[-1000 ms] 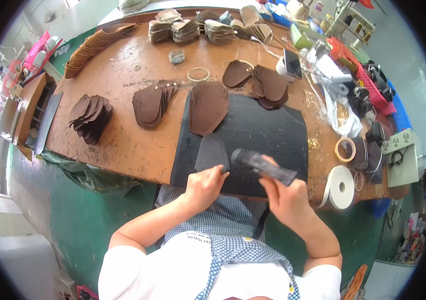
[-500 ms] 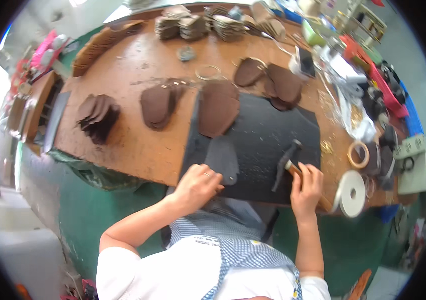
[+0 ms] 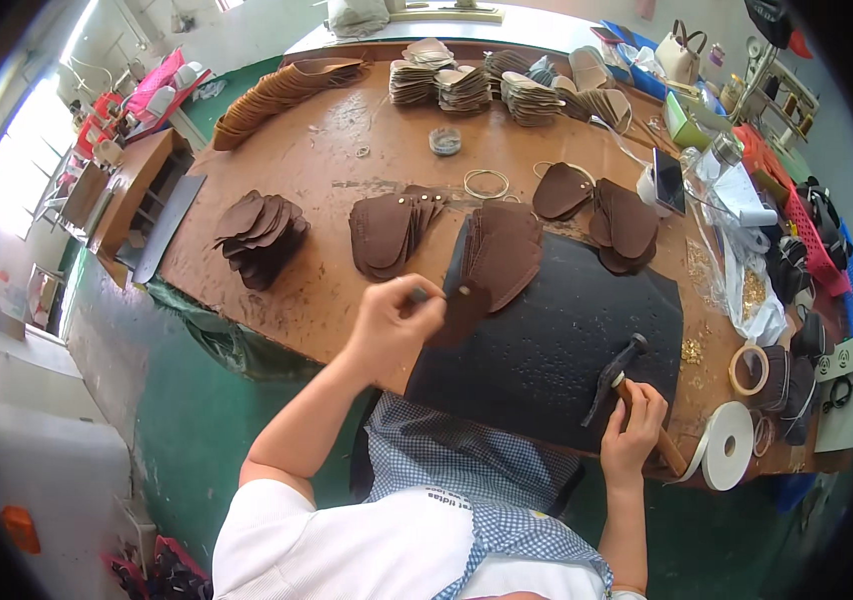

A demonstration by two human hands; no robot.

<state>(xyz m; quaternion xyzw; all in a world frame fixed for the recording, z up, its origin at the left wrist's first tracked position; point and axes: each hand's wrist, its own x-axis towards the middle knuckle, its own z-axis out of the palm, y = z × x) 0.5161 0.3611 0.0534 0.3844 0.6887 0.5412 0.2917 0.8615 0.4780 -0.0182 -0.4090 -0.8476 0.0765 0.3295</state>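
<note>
Over the left edge of the black mat (image 3: 587, 290), my left hand (image 3: 397, 318) pinches a small dark brown leather piece (image 3: 464, 318) between thumb and fingers. A small shiny metal spot shows at its upper edge. Just beyond it, a stack of brown leather pieces (image 3: 507, 250) lies across the mat's far left corner. My right hand (image 3: 634, 428) is closed around the wooden handle of a hammer (image 3: 615, 376). Its dark metal head rests on or just above the mat's right part; I cannot tell which.
More brown leather stacks (image 3: 259, 238), (image 3: 387, 232) lie to the left, and others (image 3: 625, 225) at the mat's far right. Pale stacked pieces (image 3: 462, 85) line the table's back. Brass-coloured bits (image 3: 692, 350), a tape roll (image 3: 749, 370) and a white reel (image 3: 727, 446) are at right.
My left hand has lifted a leather piece off the mat and moved away from me toward the stacks. The hammer stays in my right hand. The whole view has shifted.
</note>
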